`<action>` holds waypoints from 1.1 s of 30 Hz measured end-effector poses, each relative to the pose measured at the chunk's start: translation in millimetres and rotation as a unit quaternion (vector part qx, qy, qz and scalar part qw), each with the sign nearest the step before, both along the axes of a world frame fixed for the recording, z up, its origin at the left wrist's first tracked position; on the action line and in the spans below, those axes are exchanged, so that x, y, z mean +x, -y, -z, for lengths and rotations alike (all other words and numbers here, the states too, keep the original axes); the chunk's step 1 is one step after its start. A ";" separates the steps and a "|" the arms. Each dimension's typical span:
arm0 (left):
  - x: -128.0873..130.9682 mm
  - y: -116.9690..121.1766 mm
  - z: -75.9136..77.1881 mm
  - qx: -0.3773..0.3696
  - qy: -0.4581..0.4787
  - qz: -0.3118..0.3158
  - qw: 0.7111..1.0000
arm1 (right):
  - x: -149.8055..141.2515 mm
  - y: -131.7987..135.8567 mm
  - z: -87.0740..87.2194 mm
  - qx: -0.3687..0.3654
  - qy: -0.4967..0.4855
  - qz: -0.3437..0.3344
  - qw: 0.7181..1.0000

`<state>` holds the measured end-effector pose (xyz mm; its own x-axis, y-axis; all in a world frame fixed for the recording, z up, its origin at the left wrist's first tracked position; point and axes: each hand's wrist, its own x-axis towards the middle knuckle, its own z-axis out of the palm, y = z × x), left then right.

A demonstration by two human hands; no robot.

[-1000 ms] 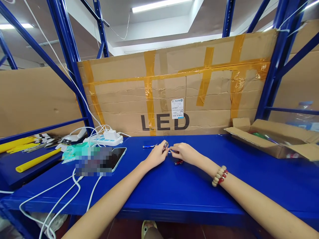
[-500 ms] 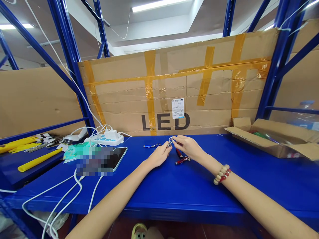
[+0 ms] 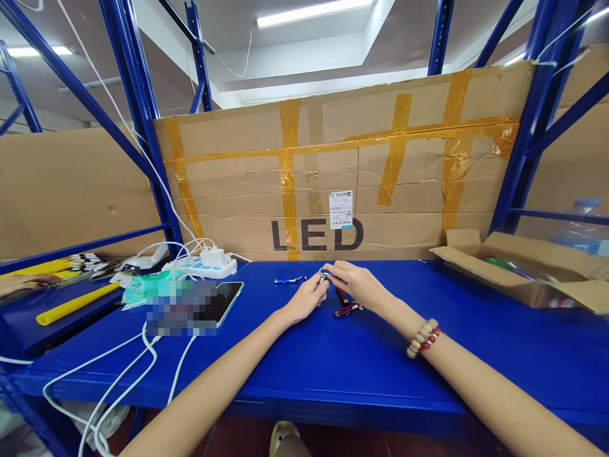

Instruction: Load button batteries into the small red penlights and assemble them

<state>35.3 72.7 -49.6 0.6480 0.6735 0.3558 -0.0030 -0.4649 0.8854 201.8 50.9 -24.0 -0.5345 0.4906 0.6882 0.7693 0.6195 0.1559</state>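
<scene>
My left hand (image 3: 307, 299) is closed round a small silvery metal piece (image 3: 323, 277), most of it hidden by the fingers. My right hand (image 3: 356, 283) meets it from the right, fingertips pinched on a thin pale ring (image 3: 325, 269) against that piece. Just below the right hand lies a slim dark red metal tube (image 3: 346, 310) with a silvery end. A second red tube (image 3: 341, 295) shows partly behind the right fingers. To the left of the hands rests a slim blue metal tube (image 3: 289, 280) with a dark clip-like end.
A phone (image 3: 228, 303), white cables and a power strip (image 3: 223, 268) occupy the left side. An open cardboard box (image 3: 509, 285) stands at right. Tall cardboard (image 3: 228, 209) closes off the back. Another person's hand (image 3: 23, 284) reaches in beside yellow tubes at far left.
My hands have come closer together, and the ring now sits against the metal piece in my left hand. Another person's hand has appeared at the far left. The view has shifted slightly.
</scene>
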 end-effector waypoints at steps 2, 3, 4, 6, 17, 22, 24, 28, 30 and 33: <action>0.2 -1.3 0.3 -0.016 0.016 0.002 1.000 | 1.0 0.9 -1.8 -0.015 0.005 0.009 1.000; -0.1 -2.3 0.3 -0.012 0.015 -0.003 1.000 | 1.2 1.4 -2.7 -0.027 0.005 0.015 1.000; -0.7 -3.2 0.1 -0.004 0.008 -0.010 1.000 | 1.2 2.0 -3.4 -0.042 0.005 0.022 0.999; -2.6 -5.1 -0.5 0.032 -0.016 -0.033 0.999 | 1.0 3.4 -4.1 -0.080 -0.001 0.038 0.996; -23.8 -14.8 -6.9 0.289 -0.298 -0.152 0.897 | -2.6 6.1 3.2 -0.232 0.035 0.080 0.969; -24.5 -17.1 -8.8 0.302 -0.373 -0.164 0.862 | -3.7 3.1 8.6 -0.245 0.030 0.040 0.968; -24.7 -17.4 -10.3 0.304 -0.401 -0.179 0.846 | -2.6 1.7 10.6 -0.247 0.020 0.036 0.968; -27.2 -17.1 -13.9 0.313 -0.464 -0.223 0.799 | -2.0 -0.3 13.2 -0.255 -0.019 0.033 0.966; -29.3 -17.2 -15.2 0.322 -0.489 -0.240 0.774 | -2.4 -0.6 14.2 -0.258 -0.030 0.025 0.965; -32.7 -17.9 -16.3 0.339 -0.507 -0.257 0.750 | -2.6 -0.4 15.3 -0.260 -0.037 0.010 0.965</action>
